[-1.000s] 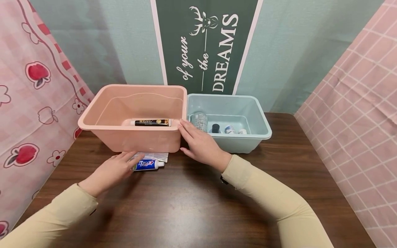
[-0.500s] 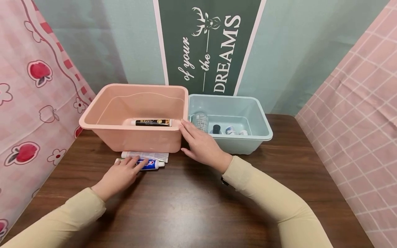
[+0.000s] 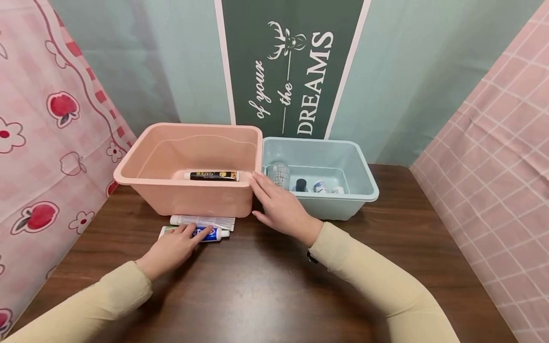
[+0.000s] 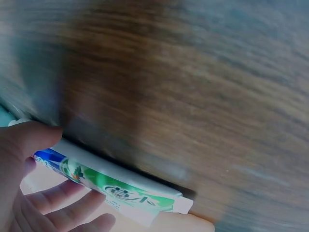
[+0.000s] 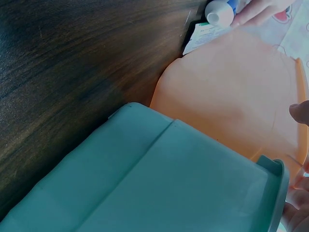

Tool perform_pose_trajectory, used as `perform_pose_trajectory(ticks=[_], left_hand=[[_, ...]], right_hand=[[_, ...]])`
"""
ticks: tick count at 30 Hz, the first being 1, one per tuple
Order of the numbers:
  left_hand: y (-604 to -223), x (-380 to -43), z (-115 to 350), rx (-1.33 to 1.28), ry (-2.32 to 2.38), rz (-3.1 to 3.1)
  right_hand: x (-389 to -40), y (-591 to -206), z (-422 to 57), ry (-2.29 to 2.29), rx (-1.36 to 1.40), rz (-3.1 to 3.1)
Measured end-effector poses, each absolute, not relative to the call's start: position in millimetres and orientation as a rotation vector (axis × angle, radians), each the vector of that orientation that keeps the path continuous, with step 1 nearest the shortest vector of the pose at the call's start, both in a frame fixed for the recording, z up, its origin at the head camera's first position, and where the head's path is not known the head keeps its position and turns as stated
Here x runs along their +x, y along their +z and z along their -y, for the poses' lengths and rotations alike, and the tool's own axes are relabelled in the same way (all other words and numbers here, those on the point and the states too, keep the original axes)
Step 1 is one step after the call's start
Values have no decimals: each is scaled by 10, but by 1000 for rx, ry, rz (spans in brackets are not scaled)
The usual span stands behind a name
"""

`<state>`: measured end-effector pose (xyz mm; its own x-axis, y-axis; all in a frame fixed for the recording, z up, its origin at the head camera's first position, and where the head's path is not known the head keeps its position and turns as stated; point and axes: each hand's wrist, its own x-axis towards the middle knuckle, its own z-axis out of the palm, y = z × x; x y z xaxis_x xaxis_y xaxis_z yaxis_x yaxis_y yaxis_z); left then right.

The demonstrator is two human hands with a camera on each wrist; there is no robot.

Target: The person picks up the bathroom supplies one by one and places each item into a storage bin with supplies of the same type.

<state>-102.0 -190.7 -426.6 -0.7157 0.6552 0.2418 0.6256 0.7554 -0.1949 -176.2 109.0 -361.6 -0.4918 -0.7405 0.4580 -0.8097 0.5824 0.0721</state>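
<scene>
My left hand (image 3: 171, 250) is over a blue, white and green toothpaste tube (image 4: 120, 186) lying on the table. In the left wrist view the thumb lies along one side of the tube, the other fingers on the opposite side. Directly behind it, a pale tube (image 3: 224, 222) lies against the foot of the pink bin (image 3: 193, 202). Inside that bin is a black tube (image 3: 214, 176) with a white cap. My right hand (image 3: 285, 205) rests with extended fingers at the pink bin's front right corner, beside the light blue bin (image 3: 330, 208).
In the blue bin are a clear bottle (image 3: 279, 175), a dark-capped item (image 3: 301, 185) and small white containers (image 3: 320, 186). Both bins stand side by side on the dark wooden table (image 3: 266, 290). Fabric hangs behind and on both sides.
My left hand has moved right and down from the pink bin's foot onto the toothpaste tube, uncovering the pale tube's left end. The right hand stays at the bin corner. The view tilts slightly.
</scene>
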Motion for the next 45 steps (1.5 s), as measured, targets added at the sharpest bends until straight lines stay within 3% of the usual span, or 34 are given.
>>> perform_pose_trajectory(ticks=[19, 45], left_hand=[[-4283, -1086, 2008, -1114, -99, 2828], [-4135, -1108, 2091, -1237, 21, 2597]], right_hand=[[-1768, -3609, -1093, 184, 1229, 2366], [-1775, -3629, -1086, 211, 1235, 2373]])
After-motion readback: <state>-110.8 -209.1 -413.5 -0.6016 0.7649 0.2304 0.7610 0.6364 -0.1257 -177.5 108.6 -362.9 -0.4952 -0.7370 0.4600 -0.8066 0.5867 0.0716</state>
